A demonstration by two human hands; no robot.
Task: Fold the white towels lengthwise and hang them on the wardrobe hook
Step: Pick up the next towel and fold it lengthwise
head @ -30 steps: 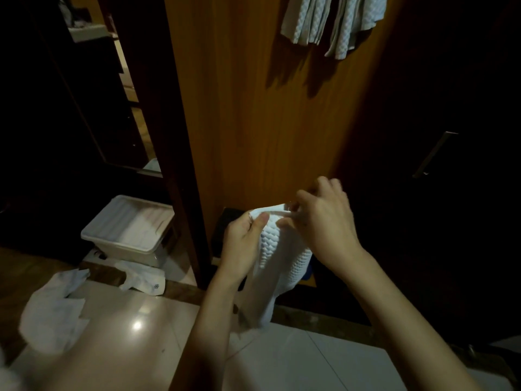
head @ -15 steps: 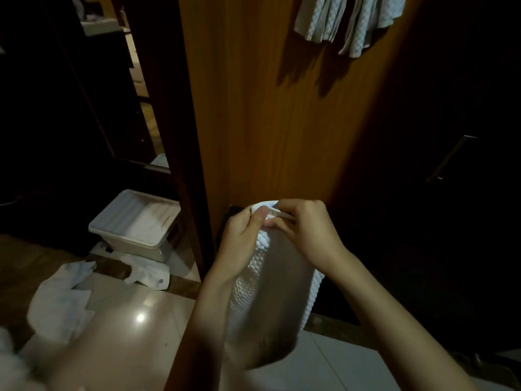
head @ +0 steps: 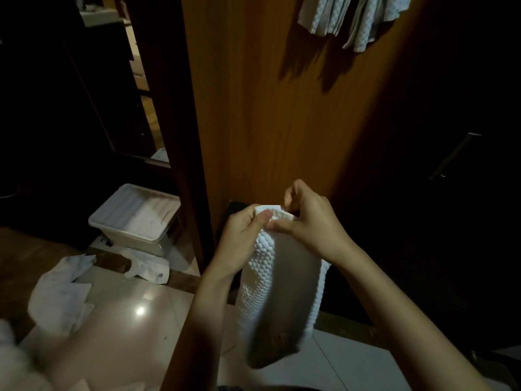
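Nearest to me, at the left on the glossy floor tiles, a crumpled white cloth lies loose, and a second white cloth lies just past it by the dark threshold strip. A white plastic tub sits on the floor a little farther off, beside the wardrobe's edge.

In the middle, the person holds a white waffle-textured towel by its top edge. The left hand pinches the left corner of that edge between thumb and curled fingers; the right hand grips the right part of the same edge, fingers bent round it. The two hands are touching or nearly so. The towel hangs straight down from them, long axis vertical, already narrowed into a folded strip, its lower end loose above the tiles.

Farther away stands the brown wardrobe panel. High on it, up and to the right of the hands, other white towels already hang; the hook itself is cut off at the top of the view. A dark door with a metal handle is off to the right.

So the hanging place lies well above the hands and slightly right, which I would judge puts the right hand nearer for lifting the top edge to it.
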